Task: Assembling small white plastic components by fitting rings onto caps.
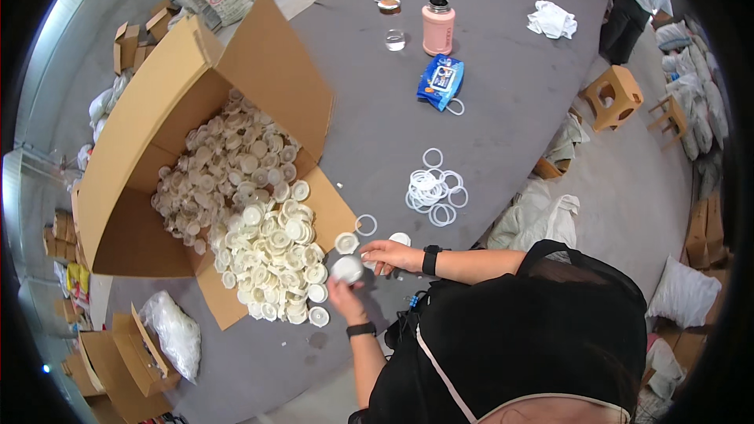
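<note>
White caps heaped at carton's mouth, left side of table. Left hand: part-closed, fingers curled round one white cap near table's near edge. Right hand: half-closed, fingertips beside that cap; cannot tell whether it grips anything. Pink bottle, blue packet toward far edge: both printed.

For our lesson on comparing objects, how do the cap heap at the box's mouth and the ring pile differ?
Shape: the cap heap is made of filled-in discs; the ring pile is made of hoops with open middles.
Size: the cap heap is much larger than the ring pile.
Place: the cap heap lies partly on a cardboard flap, the ring pile on the grey table.
Shared: both hold round, pale pieces.
</note>
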`<state>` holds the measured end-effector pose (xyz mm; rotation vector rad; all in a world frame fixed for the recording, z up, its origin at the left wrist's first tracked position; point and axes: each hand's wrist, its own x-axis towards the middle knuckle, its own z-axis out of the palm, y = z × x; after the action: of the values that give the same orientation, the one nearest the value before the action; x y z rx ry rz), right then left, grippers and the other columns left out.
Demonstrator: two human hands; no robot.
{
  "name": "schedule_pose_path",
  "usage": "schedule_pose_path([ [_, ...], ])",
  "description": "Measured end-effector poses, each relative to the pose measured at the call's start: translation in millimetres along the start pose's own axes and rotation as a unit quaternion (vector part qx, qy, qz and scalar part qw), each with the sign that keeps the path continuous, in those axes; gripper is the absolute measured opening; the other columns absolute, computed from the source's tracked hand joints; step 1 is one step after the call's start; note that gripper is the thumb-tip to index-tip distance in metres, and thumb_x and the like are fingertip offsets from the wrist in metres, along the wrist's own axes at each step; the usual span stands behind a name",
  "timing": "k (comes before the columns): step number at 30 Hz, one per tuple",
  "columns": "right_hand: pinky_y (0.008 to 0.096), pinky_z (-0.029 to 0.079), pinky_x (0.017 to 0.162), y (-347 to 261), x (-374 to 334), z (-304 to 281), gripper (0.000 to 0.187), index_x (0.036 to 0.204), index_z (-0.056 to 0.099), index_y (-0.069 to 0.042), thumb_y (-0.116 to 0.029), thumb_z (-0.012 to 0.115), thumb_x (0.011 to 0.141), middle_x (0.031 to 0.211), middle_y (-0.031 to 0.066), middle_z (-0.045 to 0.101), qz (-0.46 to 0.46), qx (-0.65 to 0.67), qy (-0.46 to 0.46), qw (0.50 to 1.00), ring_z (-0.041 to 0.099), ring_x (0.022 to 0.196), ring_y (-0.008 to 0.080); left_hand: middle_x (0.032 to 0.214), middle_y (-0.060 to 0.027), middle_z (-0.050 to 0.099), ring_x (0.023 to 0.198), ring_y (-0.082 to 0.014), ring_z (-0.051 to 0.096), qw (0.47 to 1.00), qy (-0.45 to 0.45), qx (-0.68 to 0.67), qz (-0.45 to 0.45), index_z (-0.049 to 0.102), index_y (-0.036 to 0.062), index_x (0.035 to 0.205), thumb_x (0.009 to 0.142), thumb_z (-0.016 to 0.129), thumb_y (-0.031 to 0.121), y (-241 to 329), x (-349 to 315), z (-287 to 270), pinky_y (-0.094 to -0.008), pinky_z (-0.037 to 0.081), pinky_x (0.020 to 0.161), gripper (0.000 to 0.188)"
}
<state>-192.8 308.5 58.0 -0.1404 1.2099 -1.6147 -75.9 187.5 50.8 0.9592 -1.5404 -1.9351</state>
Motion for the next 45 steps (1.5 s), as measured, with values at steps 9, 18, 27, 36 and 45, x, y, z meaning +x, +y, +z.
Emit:
schedule_pose_path([
  [9,0.0182,0.034,0.042,-10.0,-36.5,-99.9,0.027,0.095,0.054,-0.005,-0.025,0.056,0.078,0.061,-0.0011,0.051,-0.042,-0.016,0.186,0.981,0.046,0.050,0.0045,0.084,-0.0135,0.053,0.074,-0.0281,0.053,0.817,-0.126,0.501,0.258,0.056,0.0014,0.085,0.075,0.052,0.012,-36.1,77.3,103.1,-0.0352,0.043,0.066,0.015],
  [18,0.0187,0.037,0.044,-25.8,-51.1,-129.5,0.030,0.100,0.051,-0.005,-0.029,0.050,0.082,0.074,-0.0003,0.054,-0.017,0.087,0.204,0.975,0.049,0.054,0.0061,0.068,-0.0075,0.055,0.062,-0.0196,0.056,0.910,-0.097,0.391,0.098,0.055,0.0005,0.076,0.067,0.062,0.003,-47.9,107.1,107.7,-0.0305,0.047,0.056,0.012],
  [27,0.0215,0.041,0.051,-38.6,-35.7,-104.9,0.017,0.093,0.046,-0.011,-0.021,0.053,0.082,0.082,-0.0002,0.052,-0.057,0.255,0.105,0.959,0.053,0.060,0.0093,0.073,-0.0020,0.057,0.060,-0.0099,0.056,0.950,-0.111,-0.185,-0.226,0.055,0.0060,0.084,0.079,0.057,0.015,20.7,24.5,155.6,-0.0193,0.046,0.050,0.011],
  [36,0.0230,0.042,0.055,-51.7,-42.0,-82.2,0.013,0.092,0.045,-0.011,-0.017,0.052,0.082,0.081,-0.0005,0.051,-0.085,0.302,0.021,0.949,0.054,0.065,0.0098,0.061,0.0000,0.049,0.051,-0.0079,0.044,0.972,-0.062,-0.181,-0.140,0.055,0.0049,0.078,0.077,0.060,0.009,17.2,9.5,152.0,-0.0194,0.037,0.047,0.007],
  [45,0.0220,0.043,0.055,-61.5,-52.1,-66.2,0.019,0.095,0.043,-0.009,-0.015,0.054,0.079,0.078,0.0012,0.051,-0.129,0.264,0.043,0.955,0.053,0.062,0.0094,0.077,-0.0040,0.056,0.071,-0.0124,0.052,0.969,-0.082,-0.204,-0.115,0.052,0.0065,0.078,0.078,0.058,0.009,19.0,-3.7,153.6,-0.0227,0.041,0.059,0.007],
])
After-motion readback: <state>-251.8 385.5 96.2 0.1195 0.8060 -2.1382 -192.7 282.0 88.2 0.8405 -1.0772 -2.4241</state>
